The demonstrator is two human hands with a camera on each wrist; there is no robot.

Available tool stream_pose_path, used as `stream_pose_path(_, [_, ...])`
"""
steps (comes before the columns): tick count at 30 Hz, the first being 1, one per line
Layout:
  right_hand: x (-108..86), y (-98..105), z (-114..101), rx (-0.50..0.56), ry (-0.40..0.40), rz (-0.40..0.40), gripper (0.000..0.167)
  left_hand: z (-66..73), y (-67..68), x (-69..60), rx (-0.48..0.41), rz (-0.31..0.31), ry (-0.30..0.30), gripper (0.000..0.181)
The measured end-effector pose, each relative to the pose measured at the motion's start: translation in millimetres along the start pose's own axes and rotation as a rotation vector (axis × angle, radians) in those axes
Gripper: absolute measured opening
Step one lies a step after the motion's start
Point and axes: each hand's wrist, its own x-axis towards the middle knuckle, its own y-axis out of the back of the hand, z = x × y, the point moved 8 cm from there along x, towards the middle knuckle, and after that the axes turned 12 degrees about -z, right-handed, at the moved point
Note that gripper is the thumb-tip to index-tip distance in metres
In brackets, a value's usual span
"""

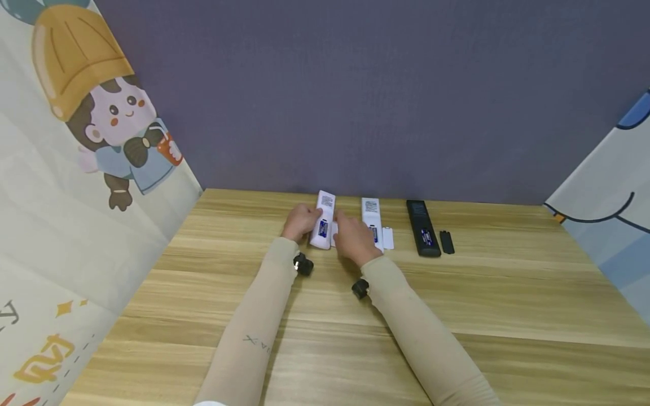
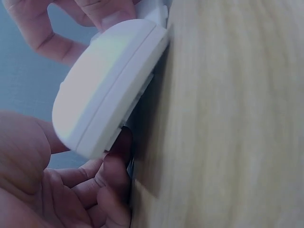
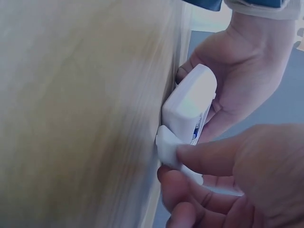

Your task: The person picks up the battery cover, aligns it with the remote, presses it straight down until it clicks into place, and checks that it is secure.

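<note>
A white remote (image 1: 326, 206) lies at the left with its battery bay open and blue batteries showing. My left hand (image 1: 301, 220) grips its left edge; the left wrist view has the remote (image 2: 107, 85) tilted, with the left hand's fingers (image 2: 90, 190) around its side. Just right of it, my right hand (image 1: 354, 237) pinches a small white cover (image 1: 334, 233). In the right wrist view the thumb and fingers of the right hand (image 3: 223, 175) hold that cover (image 3: 168, 149) against the remote's (image 3: 190, 97) near end.
A second white remote (image 1: 371, 208), its bay open, lies partly behind my right hand with a loose white cover (image 1: 388, 238) beside it. Farther right are a black remote (image 1: 420, 217) with blue batteries and its black cover (image 1: 447, 242). A dark panel (image 1: 376, 101) borders the wooden table (image 1: 325, 338).
</note>
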Motion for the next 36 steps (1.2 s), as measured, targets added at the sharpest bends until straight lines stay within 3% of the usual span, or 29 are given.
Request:
stream_pose_path(10, [3.6,12,8,0.063,-0.004,0.008,0.037,-7.8,1.3,7.9,-0.107,-0.063,0.045,0.038])
stream_pose_path(14, [3.2,22,12,0.091,-0.012,0.012,0.037,-5.6,2.5,2.0,-0.193,-0.099,0.018,0.037])
stream_pose_path(22, [-3.4,42,11,0.234,0.085,0.065,0.035,-0.1,6.5,-0.3,-0.376,-0.165,-0.04,0.033])
stream_pose_path(28, [-17.2,42,-3,0.351,0.146,0.097,0.031,-1.3,7.3,-9.8,-0.468,-0.233,-0.047,0.038])
stream_pose_path(36, [-32.3,34,-18,0.482,0.146,0.12,0.03,-2.4,7.9,-25.4,-0.477,-0.3,-0.046,0.039])
